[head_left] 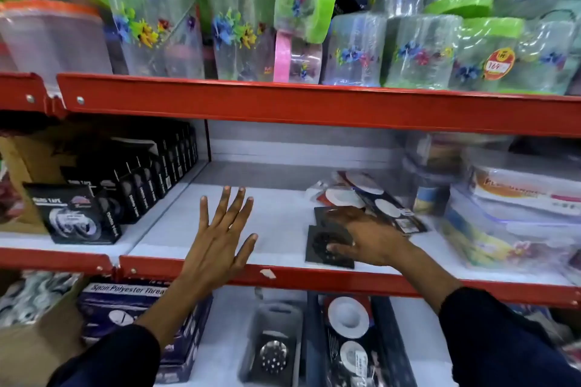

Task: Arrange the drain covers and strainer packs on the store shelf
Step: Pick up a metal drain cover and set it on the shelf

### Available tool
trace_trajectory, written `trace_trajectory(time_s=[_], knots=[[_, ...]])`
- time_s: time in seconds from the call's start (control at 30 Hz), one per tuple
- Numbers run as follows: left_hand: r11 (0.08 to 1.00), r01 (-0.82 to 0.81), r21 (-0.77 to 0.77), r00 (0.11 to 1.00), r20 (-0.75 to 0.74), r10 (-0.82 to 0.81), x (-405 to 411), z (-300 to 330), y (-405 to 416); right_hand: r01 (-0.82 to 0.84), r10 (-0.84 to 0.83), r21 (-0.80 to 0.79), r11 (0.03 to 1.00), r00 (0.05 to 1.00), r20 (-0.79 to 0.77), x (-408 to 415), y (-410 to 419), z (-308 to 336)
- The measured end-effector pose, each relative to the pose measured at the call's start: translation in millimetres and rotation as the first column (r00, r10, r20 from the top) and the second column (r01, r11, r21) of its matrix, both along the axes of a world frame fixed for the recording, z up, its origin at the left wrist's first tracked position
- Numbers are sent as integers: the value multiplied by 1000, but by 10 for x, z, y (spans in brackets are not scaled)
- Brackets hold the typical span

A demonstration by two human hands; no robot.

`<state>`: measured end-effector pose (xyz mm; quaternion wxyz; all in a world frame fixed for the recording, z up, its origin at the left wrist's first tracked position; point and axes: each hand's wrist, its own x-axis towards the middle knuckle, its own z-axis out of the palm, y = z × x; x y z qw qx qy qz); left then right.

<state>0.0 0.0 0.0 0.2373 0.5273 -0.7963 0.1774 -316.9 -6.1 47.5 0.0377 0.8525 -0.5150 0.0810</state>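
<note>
Right hand [366, 239] lay pressed on the black drain covers [327, 248] at the middle shelf [276, 223] front, strainer packs [371, 198] just behind, left hand [220, 232] splayed empty; best slid squarely, edges aligned, not lifted.

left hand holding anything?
No. The left hand is open with fingers spread above the bare white shelf, while the right hand rests on the black drain covers.
</note>
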Motion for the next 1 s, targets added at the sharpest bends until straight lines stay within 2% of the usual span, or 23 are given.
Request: trace_trajectory(time_s=[0.13,0.37,0.5,0.6,0.77,1.0], knots=[[995,-52,90,999,-4,53,127,-176,-107,60,-49,162,985,996,-72,65,-108,-153],[991,-34,128,998,-44,40,138,-239,-150,48,-29,172,984,994,-108,146,-201,-124],[990,-39,139,995,-84,51,129,-258,-146,-6,11,38,999,993,-121,289,-225,-93],[988,-52,148,993,-100,67,114,-261,-149,-16,14,-25,1000,998,-63,537,-313,-24],[982,-61,177,991,-104,80,130,-262,-161,-101,101,20,995,995,-1,1146,-739,-61],[979,-47,199,991,-111,71,149,-251,-184,-133,140,143,981,989,-43,1586,-1144,-281]])
